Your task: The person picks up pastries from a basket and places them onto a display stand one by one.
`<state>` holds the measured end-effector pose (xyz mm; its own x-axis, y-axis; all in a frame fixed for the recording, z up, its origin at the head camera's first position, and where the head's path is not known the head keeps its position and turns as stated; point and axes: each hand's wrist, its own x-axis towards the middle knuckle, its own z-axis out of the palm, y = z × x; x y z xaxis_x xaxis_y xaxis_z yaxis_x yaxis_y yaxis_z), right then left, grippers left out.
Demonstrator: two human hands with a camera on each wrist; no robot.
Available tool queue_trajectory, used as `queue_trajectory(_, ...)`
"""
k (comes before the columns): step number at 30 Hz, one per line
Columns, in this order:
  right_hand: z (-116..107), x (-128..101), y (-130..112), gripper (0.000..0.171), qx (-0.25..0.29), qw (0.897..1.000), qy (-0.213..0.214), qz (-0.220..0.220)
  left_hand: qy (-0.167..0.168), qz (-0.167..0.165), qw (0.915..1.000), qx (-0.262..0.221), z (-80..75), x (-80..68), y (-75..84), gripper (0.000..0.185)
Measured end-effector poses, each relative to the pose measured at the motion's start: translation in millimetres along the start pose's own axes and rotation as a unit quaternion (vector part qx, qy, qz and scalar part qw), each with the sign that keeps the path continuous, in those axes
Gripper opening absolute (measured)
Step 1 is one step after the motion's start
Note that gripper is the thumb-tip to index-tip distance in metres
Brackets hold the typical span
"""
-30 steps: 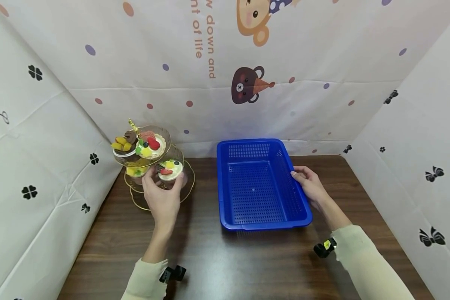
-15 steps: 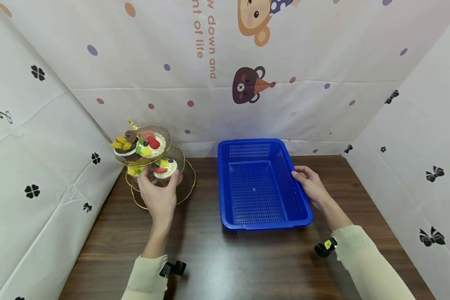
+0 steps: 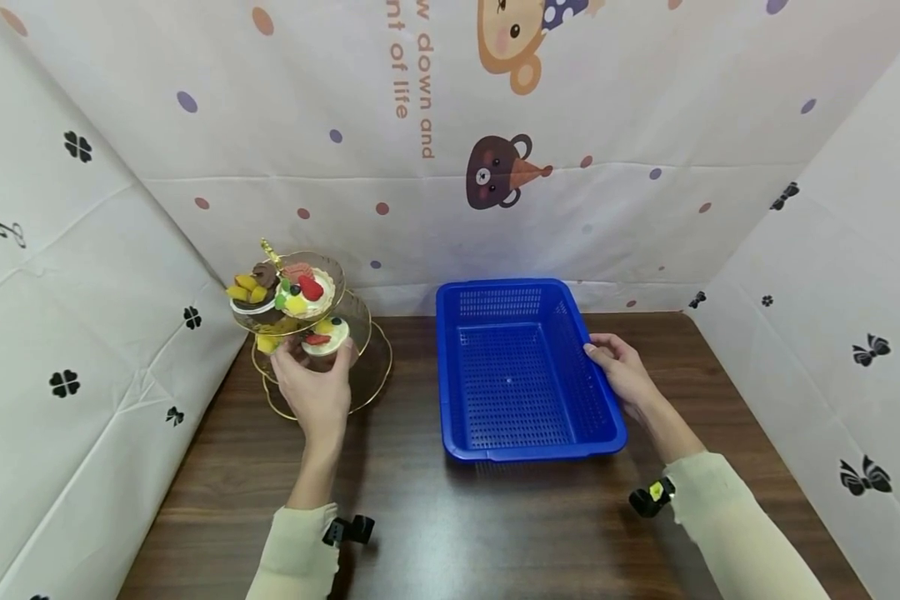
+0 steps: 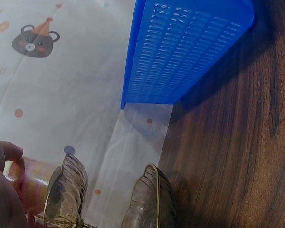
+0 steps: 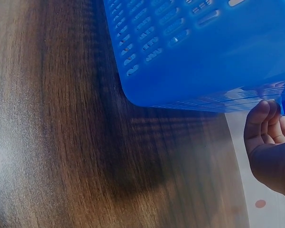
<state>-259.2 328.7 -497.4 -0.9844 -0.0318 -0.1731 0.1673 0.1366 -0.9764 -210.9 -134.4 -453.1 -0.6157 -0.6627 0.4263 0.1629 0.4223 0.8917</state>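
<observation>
My left hand [image 3: 315,396] pinches a dessert cup [image 3: 327,336] topped with cream, a strawberry slice and yellow fruit. The cup is at the middle tier of a gold-rimmed glass tiered stand [image 3: 381,385], partly under the top tier. Its pinkish side, the pudding cup's layered wall [image 4: 34,185], shows beside my fingers in the left wrist view. On the top tier are a fruit tart [image 3: 309,292] with a strawberry and a chocolate cup [image 3: 253,298] with yellow fruit. My right hand [image 3: 621,367] grips the right rim of a blue plastic basket [image 3: 510,379], thumb over the edge.
Another cup with yellow fruit [image 3: 267,342] shows behind my left fingers on the stand's middle tier. Brown wood tabletop [image 3: 405,517] lies under everything. Printed white cloth walls [image 3: 390,179] close in the back and both sides.
My left hand has moved the dessert cup a little to the left, farther in over the stand's middle tier. The right hand and the basket have stayed in place.
</observation>
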Motion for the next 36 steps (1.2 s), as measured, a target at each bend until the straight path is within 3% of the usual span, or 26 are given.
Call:
queue_trajectory(10,5,-12,-16,0.046,0.009,1.0,0.0,0.001,0.008,-0.004,0.9999,0.013,4.6,4.4,-3.7,0.072)
queue_trajectory(17,-1,0,3,0.05,0.004,1.0,-0.001,-0.005,0.012,0.01,0.9999,0.005,7.6,4.4,-8.0,0.073)
queue_trajectory(31,0,-1,3,0.051,0.004,1.0,0.005,-0.006,0.028,0.033,0.9989,0.017,12.0,-0.9,-17.8,0.076)
queue_trajectory(36,0,0,3,0.051,0.003,1.0,0.003,-0.002,0.03,0.023,0.9988,0.032,12.2,-3.0,-17.8,0.078)
